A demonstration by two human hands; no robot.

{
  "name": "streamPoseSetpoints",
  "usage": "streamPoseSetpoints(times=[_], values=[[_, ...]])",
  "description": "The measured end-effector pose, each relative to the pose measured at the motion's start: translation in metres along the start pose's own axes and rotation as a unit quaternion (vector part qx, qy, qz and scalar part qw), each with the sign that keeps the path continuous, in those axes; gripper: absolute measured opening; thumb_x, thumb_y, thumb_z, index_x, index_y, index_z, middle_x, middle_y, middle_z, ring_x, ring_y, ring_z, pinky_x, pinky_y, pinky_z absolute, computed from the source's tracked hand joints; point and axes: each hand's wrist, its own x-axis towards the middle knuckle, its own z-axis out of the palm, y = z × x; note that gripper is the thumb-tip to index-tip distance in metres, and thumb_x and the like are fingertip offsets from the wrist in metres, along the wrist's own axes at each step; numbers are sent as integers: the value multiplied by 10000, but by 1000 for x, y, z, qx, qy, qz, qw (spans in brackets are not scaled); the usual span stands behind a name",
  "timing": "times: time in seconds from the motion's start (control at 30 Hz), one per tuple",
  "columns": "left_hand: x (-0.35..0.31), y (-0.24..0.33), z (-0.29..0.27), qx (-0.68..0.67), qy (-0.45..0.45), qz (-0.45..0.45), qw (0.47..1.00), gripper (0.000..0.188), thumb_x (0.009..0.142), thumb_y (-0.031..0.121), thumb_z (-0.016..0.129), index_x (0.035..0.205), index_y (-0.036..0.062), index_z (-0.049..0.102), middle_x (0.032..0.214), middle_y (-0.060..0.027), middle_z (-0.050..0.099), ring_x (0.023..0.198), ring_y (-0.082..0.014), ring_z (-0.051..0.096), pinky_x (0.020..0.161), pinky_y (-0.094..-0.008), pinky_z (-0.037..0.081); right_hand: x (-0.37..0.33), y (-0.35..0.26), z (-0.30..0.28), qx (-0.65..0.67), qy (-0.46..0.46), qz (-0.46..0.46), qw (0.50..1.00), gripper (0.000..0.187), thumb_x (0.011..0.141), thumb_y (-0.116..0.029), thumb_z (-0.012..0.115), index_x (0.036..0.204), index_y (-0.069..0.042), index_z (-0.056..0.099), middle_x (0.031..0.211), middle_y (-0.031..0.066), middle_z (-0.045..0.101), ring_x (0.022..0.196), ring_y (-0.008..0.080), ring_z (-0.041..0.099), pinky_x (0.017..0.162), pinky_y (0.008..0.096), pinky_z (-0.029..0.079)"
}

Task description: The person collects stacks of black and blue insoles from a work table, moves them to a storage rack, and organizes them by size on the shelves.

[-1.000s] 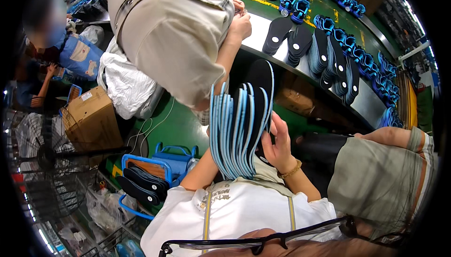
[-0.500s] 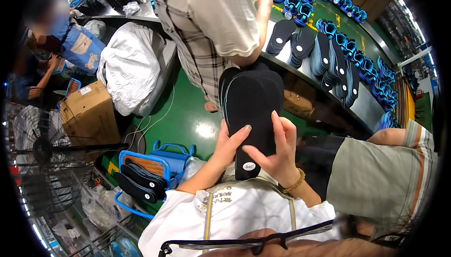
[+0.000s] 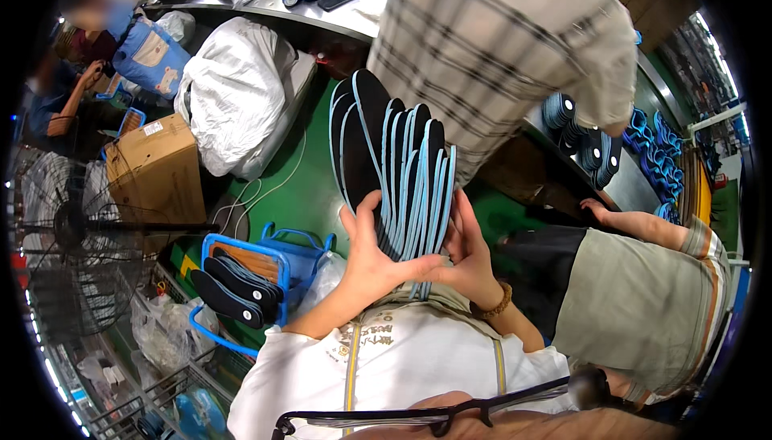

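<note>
A thick stack of black insoles (image 3: 414,175) with light blue edges stands in front of my chest, held between my two hands. Its layers are fanned out, edges facing me, and a few at the left splay apart. My left hand (image 3: 371,249) wraps the lower left side, fingers behind and thumb across the front. On the right side, my right hand (image 3: 469,253) presses its fingers along the stack, its thumb near the left thumb. The lower ends of the insoles are partly hidden by my thumbs.
A person in a plaid garment (image 3: 482,54) stands just beyond the stack; another person (image 3: 635,303) is at my right. More insoles (image 3: 229,283) lie on a blue-framed seat at left, near a black fan (image 3: 72,235). Behind are a cardboard box (image 3: 157,175) and a white-covered pile (image 3: 233,94).
The stack has turned from its flat face to its edges and fanned out. Both hands have shifted to its sides. The plaid-clad person has moved right, covering part of the bench.
</note>
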Motion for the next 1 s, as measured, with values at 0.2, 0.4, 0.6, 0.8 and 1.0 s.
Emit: streamPoseSetpoints(times=[0.2, 0.4, 0.6, 0.8, 1.0], values=[[-10, -17, -8, -37, 44, -53, 997, 888, 497, 243, 773, 1169, 17, 239, 1044, -128, 253, 975, -229, 379, 851, -340, 340, 1, 22, 9, 47, -36, 35, 998, 1048, 561, 25, 715, 1290, -26, -36, 1347, 117, 78, 1218, 224, 210, 957, 354, 265], [-24, -55, -15, -46, 164, -142, 975, 812, 569, 279, 702, 1164, -43, 253, 1090, -227, 273, 1006, -318, 363, 869, -358, 317, 13, 41, 33, 157, 4, 165, 974, 911, 616, 57, 658, 1288, -11, 47, 1289, 160, 206, 1142, 209, 315, 925, 323, 312], [-37, -103, -15, -141, 229, -220, 938, 829, 549, 267, 711, 1163, -55, 256, 1089, -220, 290, 1030, -297, 345, 883, -338, 305, 21, 73, 55, 183, -15, 215, 959, 812, 641, 34, 648, 1270, -13, 137, 1234, 156, 295, 1096, 198, 362, 891, 318, 347], [-19, -123, -17, -114, 311, -109, 937, 746, 573, 258, 698, 1128, -46, 301, 1059, -189, 320, 997, -289, 358, 873, -341, 296, 52, 88, 45, 170, -68, 167, 969, 754, 652, -38, 658, 1243, 2, 193, 1156, 106, 371, 1023, 171, 413, 872, 297, 356], [-12, -85, -3, 85, 376, -79, 919, 743, 566, 199, 710, 1124, -59, 292, 1041, -202, 319, 975, -303, 360, 869, -343, 291, 63, 72, 26, 97, -184, 195, 958, 814, 630, -133, 715, 1232, 27, 191, 1096, 136, 372, 992, 169, 425, 778, 271, 428]])
